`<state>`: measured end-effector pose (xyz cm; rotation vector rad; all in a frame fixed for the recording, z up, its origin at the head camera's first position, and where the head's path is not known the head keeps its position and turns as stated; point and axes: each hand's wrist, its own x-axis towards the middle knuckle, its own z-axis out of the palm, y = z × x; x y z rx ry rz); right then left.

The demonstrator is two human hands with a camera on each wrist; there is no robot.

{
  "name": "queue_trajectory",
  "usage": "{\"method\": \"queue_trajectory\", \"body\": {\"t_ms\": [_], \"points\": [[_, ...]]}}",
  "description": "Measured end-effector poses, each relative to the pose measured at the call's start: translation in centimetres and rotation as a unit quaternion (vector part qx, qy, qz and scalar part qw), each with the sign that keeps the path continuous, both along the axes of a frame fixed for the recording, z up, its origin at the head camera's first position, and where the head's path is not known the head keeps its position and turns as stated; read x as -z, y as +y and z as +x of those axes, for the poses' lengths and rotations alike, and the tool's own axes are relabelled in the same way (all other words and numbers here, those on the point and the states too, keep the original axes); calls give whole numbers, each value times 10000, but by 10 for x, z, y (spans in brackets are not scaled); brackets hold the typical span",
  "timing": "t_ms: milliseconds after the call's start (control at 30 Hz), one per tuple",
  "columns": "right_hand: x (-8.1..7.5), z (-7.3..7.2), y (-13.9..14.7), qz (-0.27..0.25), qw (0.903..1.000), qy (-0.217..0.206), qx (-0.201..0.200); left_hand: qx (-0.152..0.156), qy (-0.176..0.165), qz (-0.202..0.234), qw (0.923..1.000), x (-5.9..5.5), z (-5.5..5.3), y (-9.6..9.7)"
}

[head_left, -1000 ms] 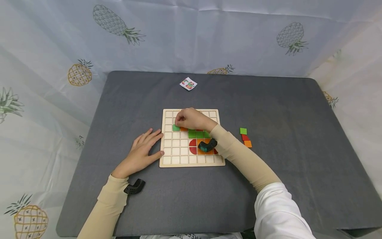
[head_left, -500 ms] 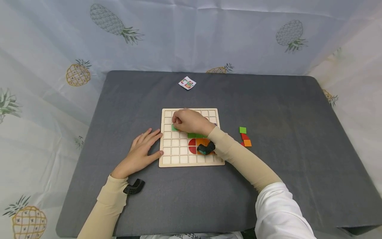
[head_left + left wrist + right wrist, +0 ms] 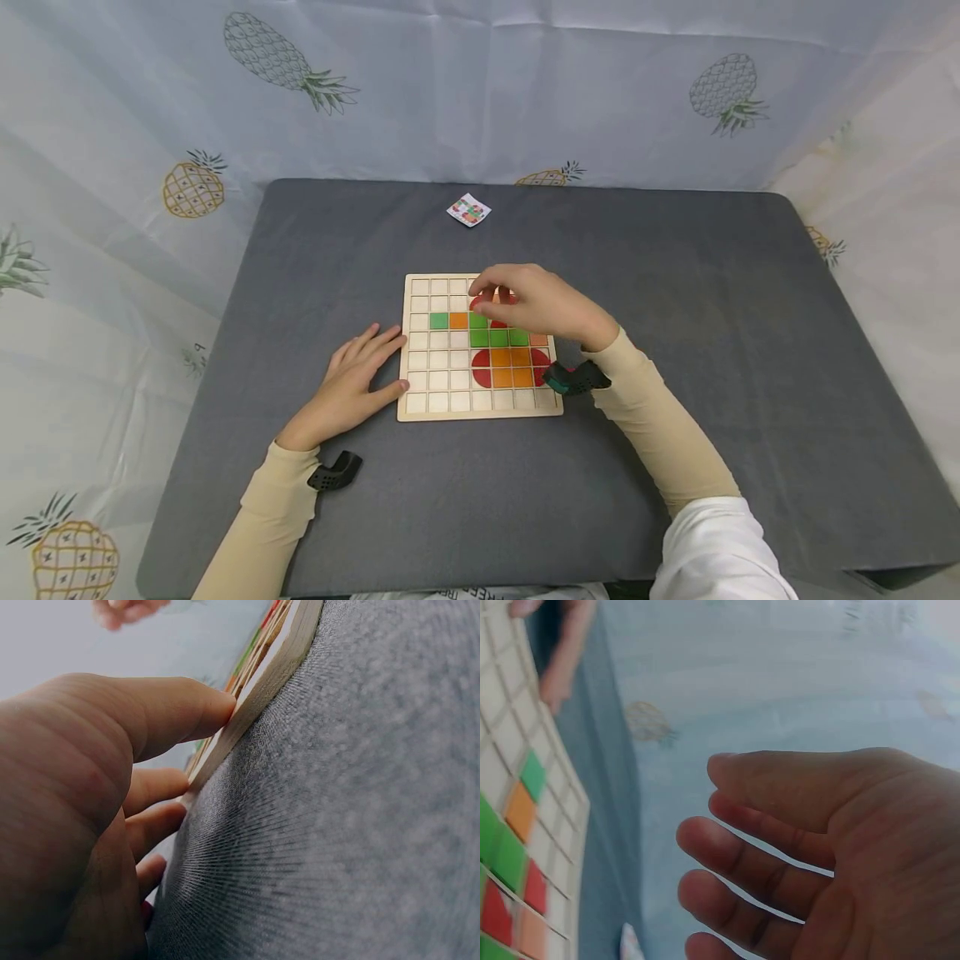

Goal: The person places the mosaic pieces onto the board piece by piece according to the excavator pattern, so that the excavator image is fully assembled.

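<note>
A light wooden grid board [image 3: 438, 381] lies on the table with coloured tiles in its cells. My left hand [image 3: 352, 383] lies flat at its left side; in the left wrist view the thumb and fingertips touch the board's edge [image 3: 270, 690]. Above the board's upper right part hovers my right hand [image 3: 543, 302], fingers loosely bent and holding nothing, as the right wrist view confirms. A teal-green tile [image 3: 438, 321] sits beside an orange tile [image 3: 458, 321]. Lower down are green squares [image 3: 498, 337], orange squares [image 3: 512, 367] and a red rounded piece [image 3: 482, 368]. The right hand hides some upper tiles.
A small card [image 3: 468, 210] with a coloured pattern lies beyond the board. Grey cloth covers the table [image 3: 675, 267]. A pineapple-print curtain [image 3: 600, 100] hangs behind it. A black wrist device [image 3: 577, 377] sits over the board's right edge.
My right hand has lifted from the teal-green tile and moved right, its fingers loosening. Its arm now covers the loose tiles right of the board. The left hand stays put.
</note>
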<state>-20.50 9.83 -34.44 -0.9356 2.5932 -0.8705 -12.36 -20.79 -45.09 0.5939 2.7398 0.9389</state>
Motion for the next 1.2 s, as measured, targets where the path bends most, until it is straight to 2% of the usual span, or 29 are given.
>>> {"method": "queue_trajectory", "body": {"t_ms": [133,300,467,600,733,833,900,1067,1200], "points": [[-14,3,25,-366,9986,160,348,10,53,26,10000,2,0,0],[-25,4,56,-501,9925,260,1088,-13,5,4,10000,3,1,1],[-26,-2,84,-348,9829,188,1796,-59,9,-46,10000,3,2,1],[-25,-5,103,68,9759,-185,2172,-68,28,-80,9999,2,2,0],[-21,-8,117,853,9661,-874,2273,-75,38,-69,9999,2,3,-1],[-17,-11,123,1554,9530,-1299,2254,-53,43,-53,10000,3,3,0],[-14,-12,126,1917,9441,-1429,2268,-47,48,-47,10000,4,2,0],[-9,-13,135,2332,9293,-1697,2308,-1,84,-45,10000,5,1,0],[8,-16,145,2299,9214,-2243,2188,33,69,-65,9999,5,0,2]]}}
